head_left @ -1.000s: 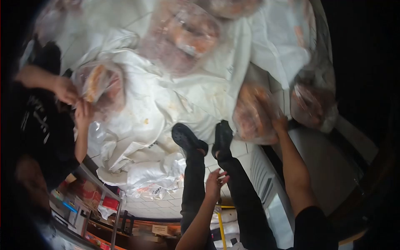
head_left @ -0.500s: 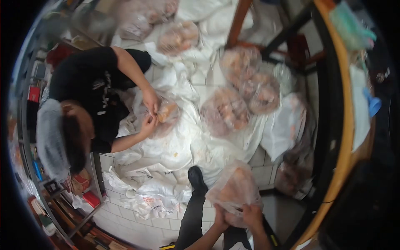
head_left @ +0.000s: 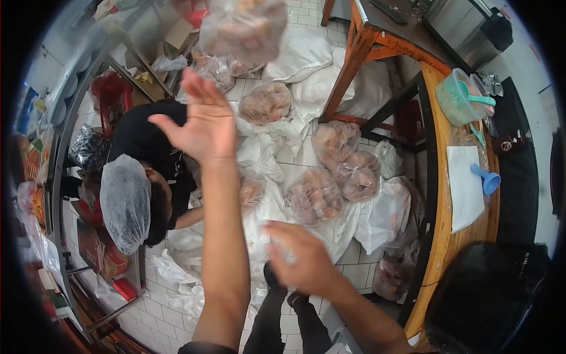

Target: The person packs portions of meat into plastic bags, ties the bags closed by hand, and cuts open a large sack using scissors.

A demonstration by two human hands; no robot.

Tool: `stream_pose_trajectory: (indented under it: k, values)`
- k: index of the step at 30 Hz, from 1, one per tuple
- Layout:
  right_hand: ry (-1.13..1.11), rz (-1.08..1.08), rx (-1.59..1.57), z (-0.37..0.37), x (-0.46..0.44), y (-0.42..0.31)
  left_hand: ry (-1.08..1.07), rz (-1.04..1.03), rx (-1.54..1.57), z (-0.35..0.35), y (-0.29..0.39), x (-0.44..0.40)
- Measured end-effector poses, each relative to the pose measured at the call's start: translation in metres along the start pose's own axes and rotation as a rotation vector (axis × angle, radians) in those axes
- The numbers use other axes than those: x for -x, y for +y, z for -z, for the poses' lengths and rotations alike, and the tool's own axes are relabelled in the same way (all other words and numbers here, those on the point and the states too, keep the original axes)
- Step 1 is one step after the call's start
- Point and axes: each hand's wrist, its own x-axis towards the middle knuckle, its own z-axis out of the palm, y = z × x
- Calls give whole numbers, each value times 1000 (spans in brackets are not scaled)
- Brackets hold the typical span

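My left hand [head_left: 206, 127] is stretched far forward, thumb and fingers spread, holding nothing. Beyond its fingertips a clear plastic bag of pale orange-brown pieces [head_left: 244, 29] appears to be in the air, apart from the hand and slightly blurred. My right hand [head_left: 300, 253] hovers over the white sheeting, blurred by motion, its fingers extended and nothing in them. More filled bags lie on the floor ahead, among them a large bag [head_left: 315, 196], a knotted bag [head_left: 357, 176] and one farther off [head_left: 265, 103].
A co-worker in a hair net [head_left: 125, 203] crouches at the left, partly behind my left arm. White sacks [head_left: 299, 54] lie at the back. A wooden counter [head_left: 436, 236] along the right holds a green tub [head_left: 457, 97] and a blue funnel [head_left: 486, 179]. Metal shelving lines the left.
The bag I held near my lap has left both hands and appears far ahead in the air. My left arm has swung forward, its hand opened; the right hand has risen. The view has tilted up.
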Motion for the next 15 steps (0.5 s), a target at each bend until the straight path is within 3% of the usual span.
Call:
stream_pose_trajectory:
  k: [1, 5, 7, 9, 11, 15]
  values:
    - [89, -136, 66, 10, 18, 41, -81, 43, 33, -4, 8, -5]
    - [78, -613, 210, 18, 138, 153, 269, 232, -264, 50, 8, 73]
    - [123, -718, 226, 9, 220, 217, 578, 325, -275, 102, 6, 165]
    - [185, -1006, 187, 7, 291, 264, 999, 488, -490, 146, 1, 282]
    - [285, -1082, 405, 7, 341, 305, 1307, 670, -585, 168, -4, 400]
    - [344, -1442, 525, 22, 416, 407, 1654, 1164, -750, 157, -8, 590]
